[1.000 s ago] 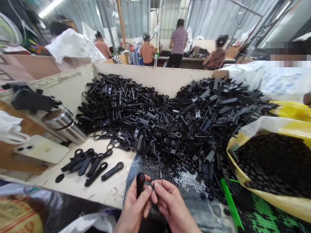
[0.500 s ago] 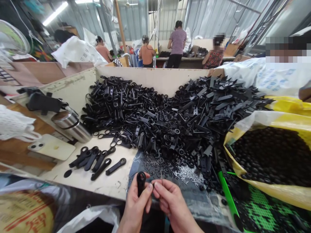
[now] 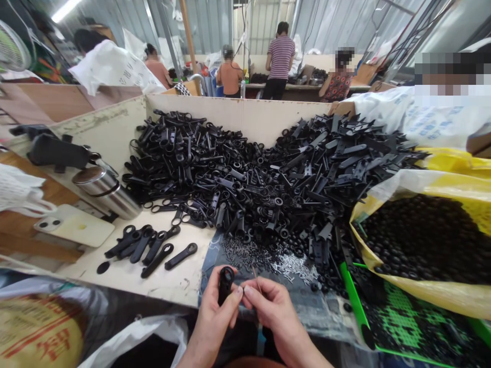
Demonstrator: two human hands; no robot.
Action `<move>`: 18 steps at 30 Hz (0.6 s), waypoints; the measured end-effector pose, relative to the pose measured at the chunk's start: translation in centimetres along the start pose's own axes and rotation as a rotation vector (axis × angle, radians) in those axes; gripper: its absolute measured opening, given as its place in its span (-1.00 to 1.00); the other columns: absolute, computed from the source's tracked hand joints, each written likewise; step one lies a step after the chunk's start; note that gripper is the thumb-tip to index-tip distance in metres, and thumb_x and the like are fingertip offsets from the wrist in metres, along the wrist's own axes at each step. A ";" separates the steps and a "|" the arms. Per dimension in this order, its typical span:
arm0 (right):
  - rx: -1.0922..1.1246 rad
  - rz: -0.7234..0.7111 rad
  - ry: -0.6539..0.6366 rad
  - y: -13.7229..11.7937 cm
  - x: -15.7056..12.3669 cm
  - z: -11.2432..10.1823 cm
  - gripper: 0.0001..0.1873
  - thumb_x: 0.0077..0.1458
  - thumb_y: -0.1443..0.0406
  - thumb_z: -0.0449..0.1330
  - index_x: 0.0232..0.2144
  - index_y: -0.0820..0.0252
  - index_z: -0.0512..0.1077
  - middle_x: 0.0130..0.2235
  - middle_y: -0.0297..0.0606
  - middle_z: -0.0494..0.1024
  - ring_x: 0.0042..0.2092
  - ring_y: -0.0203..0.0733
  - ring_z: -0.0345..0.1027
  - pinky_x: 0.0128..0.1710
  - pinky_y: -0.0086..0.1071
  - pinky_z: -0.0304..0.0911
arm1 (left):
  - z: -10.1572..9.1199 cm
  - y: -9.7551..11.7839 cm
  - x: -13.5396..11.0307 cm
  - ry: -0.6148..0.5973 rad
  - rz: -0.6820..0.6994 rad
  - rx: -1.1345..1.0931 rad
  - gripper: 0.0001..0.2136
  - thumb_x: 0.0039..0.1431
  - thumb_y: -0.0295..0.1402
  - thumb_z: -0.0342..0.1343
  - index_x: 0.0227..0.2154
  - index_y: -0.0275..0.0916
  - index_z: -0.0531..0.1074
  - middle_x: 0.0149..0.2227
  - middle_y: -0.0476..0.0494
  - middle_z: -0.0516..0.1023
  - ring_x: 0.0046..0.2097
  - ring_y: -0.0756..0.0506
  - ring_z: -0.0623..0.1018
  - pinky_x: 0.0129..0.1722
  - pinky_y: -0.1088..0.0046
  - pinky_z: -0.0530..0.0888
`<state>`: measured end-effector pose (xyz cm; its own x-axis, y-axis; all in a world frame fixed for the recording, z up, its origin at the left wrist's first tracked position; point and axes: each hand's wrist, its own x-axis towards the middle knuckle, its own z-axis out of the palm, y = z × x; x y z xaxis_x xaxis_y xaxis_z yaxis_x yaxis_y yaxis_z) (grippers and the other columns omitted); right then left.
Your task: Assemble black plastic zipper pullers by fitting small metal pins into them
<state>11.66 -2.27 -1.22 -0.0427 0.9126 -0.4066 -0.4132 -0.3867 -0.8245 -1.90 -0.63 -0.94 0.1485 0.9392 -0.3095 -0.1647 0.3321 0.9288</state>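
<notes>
Nearest to us, our left hand (image 3: 217,312) is curled closed around a black plastic handle (image 3: 226,282), held upright between thumb and fingers, apparently so that its ring end stands clear and faces the other hand. Our right hand (image 3: 274,319) is almost closed as well, its thumb and forefinger pinching a thin metal pin (image 3: 256,279) just beside the handle. Just past the hands, a scatter of small silver pins (image 3: 293,268) lies on a denim cloth (image 3: 213,263), seemingly spread thin so that a single pin is easy to pick out. To the right, a yellow sack (image 3: 399,186) gapes open on a mass of round black pieces (image 3: 425,240), next to a green-rimmed tray (image 3: 355,296). On the pale board (image 3: 184,286) to the left, a few handles (image 3: 153,250) lie apart from the great heap of black handles (image 3: 230,189) banked against the cream wall of the bin (image 3: 238,115). A steel tumbler (image 3: 107,193) and a phone (image 3: 72,225) sit off to the left, out of the way, and far beyond, a co-worker in a striped shirt (image 3: 281,59) stands at a bench (image 3: 307,88).
</notes>
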 end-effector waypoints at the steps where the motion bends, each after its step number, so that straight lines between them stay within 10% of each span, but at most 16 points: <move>1: -0.015 0.008 0.002 0.0 0.0 -0.1 -0.47 -0.07 -0.08 0.50 -0.38 0.29 0.60 -0.55 -0.41 0.39 -0.58 -0.47 -0.06 -0.62 -0.53 -0.23 | 0.0 0.0 0.1 0.007 -0.002 0.007 -0.64 0.17 -0.16 0.30 -0.06 -0.12 0.35 -0.48 0.11 0.50 -0.64 0.15 0.24 -0.65 0.70 0.17; 18: -0.624 -0.358 0.104 -1.4 -0.4 -3.8 -0.74 0.17 0.07 0.33 -0.37 0.08 0.71 -0.49 -0.33 0.39 -0.45 -0.22 0.23 -0.45 -0.38 0.11 | 3.4 0.8 1.0 0.025 -0.129 0.061 -0.69 0.17 -0.32 0.14 -0.04 -0.14 0.28 -0.47 0.19 0.41 -0.70 0.17 0.22 -0.65 0.66 0.17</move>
<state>15.71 -2.65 -1.40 0.0974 0.9921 -0.0790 0.2113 -0.0982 -0.9725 1.43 0.32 0.18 0.1402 0.8912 -0.4315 -0.0864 0.4451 0.8913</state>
